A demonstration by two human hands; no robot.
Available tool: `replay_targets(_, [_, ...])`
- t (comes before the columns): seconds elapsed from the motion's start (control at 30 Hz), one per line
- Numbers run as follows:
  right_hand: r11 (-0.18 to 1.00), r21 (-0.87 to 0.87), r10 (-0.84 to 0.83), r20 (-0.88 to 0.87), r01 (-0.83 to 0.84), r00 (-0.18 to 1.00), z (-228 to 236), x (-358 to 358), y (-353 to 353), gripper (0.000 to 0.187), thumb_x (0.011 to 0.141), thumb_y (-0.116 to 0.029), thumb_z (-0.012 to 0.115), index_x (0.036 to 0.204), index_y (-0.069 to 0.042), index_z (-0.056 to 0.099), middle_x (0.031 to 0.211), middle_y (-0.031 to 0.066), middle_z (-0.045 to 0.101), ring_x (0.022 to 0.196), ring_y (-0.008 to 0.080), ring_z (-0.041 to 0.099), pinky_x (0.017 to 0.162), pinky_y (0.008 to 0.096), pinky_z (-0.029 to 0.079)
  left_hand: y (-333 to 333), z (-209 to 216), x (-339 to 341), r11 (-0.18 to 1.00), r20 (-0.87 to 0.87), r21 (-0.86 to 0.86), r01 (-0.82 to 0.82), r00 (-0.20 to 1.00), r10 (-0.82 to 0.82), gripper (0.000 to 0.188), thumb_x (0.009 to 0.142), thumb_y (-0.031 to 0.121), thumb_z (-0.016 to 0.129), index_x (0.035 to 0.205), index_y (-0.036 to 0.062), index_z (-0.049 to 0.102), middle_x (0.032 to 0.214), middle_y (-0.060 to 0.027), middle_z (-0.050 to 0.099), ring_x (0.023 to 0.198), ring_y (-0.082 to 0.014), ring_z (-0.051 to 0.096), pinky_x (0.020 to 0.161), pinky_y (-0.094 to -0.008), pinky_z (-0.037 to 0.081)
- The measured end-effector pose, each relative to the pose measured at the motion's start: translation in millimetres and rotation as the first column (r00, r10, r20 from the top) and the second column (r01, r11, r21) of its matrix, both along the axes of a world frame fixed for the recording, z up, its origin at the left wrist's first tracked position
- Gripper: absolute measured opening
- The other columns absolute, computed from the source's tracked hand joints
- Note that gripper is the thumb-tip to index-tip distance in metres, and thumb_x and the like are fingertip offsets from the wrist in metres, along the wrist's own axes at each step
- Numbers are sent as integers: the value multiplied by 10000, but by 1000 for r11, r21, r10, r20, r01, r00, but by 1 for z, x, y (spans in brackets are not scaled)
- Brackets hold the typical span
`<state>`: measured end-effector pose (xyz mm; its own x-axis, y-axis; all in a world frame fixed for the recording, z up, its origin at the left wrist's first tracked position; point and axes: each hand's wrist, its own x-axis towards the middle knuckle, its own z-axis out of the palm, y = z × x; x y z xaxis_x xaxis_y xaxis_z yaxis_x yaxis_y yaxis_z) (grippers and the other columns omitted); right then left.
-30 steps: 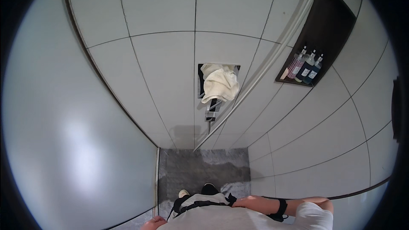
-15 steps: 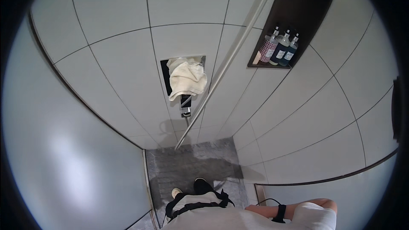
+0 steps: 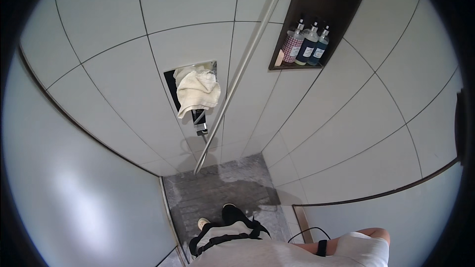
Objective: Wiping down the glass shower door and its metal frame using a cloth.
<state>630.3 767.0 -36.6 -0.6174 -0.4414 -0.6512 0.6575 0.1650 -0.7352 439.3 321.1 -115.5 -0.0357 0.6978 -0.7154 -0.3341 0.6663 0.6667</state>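
Neither of my hands shows. My right arm [image 3: 336, 245] is bent at the lower right, its elbow out to the side. A black band [image 3: 321, 248] circles it, and past the band the arm goes behind my white shirt [image 3: 277, 254], which hides the hand. A cream towel [image 3: 199, 91] is draped over a shiny fixture [image 3: 170, 86] on the tiled wall ahead, out of reach of any visible hand.
A metal shower hose [image 3: 242, 71] hangs slantwise before the wall. A dark niche [image 3: 329, 2] at the upper right holds several pump bottles [image 3: 307, 44]. Frosted glass [image 3: 79, 183] stands at the left. My feet are on the grey floor [image 3: 213, 185].
The wall, towel and bottles have shifted left and slightly up in the picture as my head turned. My right forearm is drawn further behind my shirt.
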Motion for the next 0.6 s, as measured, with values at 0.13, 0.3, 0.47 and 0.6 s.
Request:
replay_targets(0.13, [999,-47,-11,6,12,1000,-23,21,-1,573,825,-352,650,1209,51,514,1239,205,553,1149,307,515,934,384,403,-7,-4,-5,1000,31,-11,19,999,-19,275,848,113,619,1109,28,606,976,-93,644,836,-179,617,757,-287,491])
replay_targets(0.3, [995,-98,-12,6,12,1000,-53,50,6,585,825,-355,653,1221,50,507,1248,198,550,1154,297,510,940,380,399,-12,-10,-11,999,62,-17,30,998,-29,287,847,121,626,1116,26,603,979,-96,646,833,-185,619,756,-291,493])
replay_targets(0.47, [989,-149,-11,4,11,1000,-91,80,1,597,824,-359,656,1232,49,500,1256,191,546,1158,287,504,946,376,396,-15,-14,-17,999,92,-25,41,995,-38,299,845,128,632,1124,24,600,982,-100,648,831,-192,621,754,-294,495])
replay_targets(0.6, [980,-197,-10,-2,10,1000,-113,80,2,607,824,-362,659,1241,48,494,1263,185,543,1162,280,500,950,372,393,-21,-16,-26,998,111,-39,50,993,-46,310,843,134,638,1129,22,597,985,-103,649,828,-197,623,753,-297,497])
